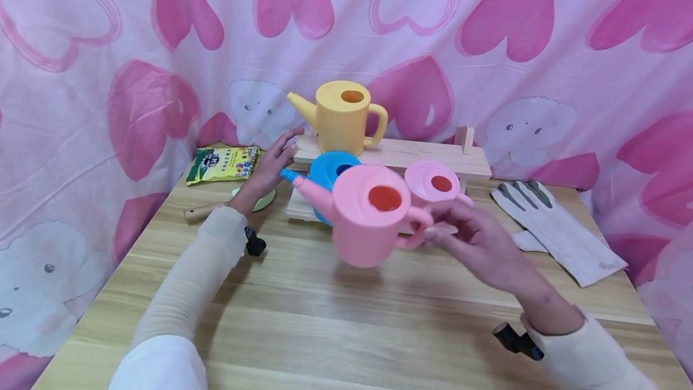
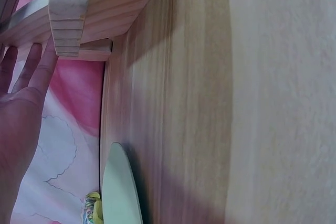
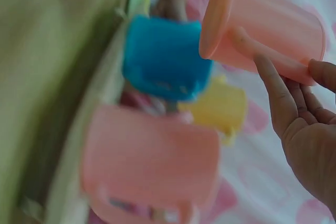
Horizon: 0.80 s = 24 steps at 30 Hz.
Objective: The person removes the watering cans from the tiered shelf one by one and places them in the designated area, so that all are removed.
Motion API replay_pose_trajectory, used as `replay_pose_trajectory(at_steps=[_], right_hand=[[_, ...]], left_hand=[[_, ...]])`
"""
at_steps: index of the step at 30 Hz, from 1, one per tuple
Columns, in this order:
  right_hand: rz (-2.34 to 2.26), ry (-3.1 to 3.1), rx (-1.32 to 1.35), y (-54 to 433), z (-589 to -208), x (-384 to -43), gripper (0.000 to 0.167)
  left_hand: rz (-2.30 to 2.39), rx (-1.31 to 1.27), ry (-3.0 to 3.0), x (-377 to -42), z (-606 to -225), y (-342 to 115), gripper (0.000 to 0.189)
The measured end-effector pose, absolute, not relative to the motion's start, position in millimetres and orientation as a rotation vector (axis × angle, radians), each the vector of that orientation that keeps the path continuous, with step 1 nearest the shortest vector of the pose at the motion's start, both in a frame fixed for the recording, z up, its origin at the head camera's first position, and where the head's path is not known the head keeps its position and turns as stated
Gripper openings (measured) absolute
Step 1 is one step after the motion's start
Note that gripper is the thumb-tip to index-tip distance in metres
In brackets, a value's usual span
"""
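Observation:
My right hand pinches the handle of a pink watering can, lifted above the table with its spout toward the left. In the right wrist view, the fingers and thumb meet on the handle of this can. My left hand reaches to the left end of a two-tier wooden stand, its fingers extended at the edge of the upper board. On that board stands a yellow watering can. A blue watering can, partly hidden, and a second pink watering can are on the lower tier.
A yellow-green packet lies at the back left. Near it are a pale green rounded blade and a wooden handle. White-and-grey gloves rest on the right of the wooden table. A pink heart-patterned curtain hangs behind.

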State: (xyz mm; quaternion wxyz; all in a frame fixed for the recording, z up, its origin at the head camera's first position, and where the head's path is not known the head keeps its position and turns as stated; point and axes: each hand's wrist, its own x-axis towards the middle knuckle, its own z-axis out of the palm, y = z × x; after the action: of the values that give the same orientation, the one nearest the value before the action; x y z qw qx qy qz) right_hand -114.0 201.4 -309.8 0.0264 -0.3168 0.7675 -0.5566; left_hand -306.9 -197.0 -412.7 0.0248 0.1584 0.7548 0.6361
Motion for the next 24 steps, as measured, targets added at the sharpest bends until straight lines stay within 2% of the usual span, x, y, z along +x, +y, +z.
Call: replay_pose_trajectory(at_steps=[11, 24], right_hand=[[-1.58, 2.187, -0.846, 165.0, -356.4, -103.8, 0.022], [-1.541, 2.057, -0.79, 126.0, -388.9, -110.3, 0.02]], left_hand=[[1.982, 0.49, 2.308, -308.0, -412.4, -196.6, 0.053], [1.973, 0.492, 2.329, -307.5, -412.5, -197.1, 0.055]])
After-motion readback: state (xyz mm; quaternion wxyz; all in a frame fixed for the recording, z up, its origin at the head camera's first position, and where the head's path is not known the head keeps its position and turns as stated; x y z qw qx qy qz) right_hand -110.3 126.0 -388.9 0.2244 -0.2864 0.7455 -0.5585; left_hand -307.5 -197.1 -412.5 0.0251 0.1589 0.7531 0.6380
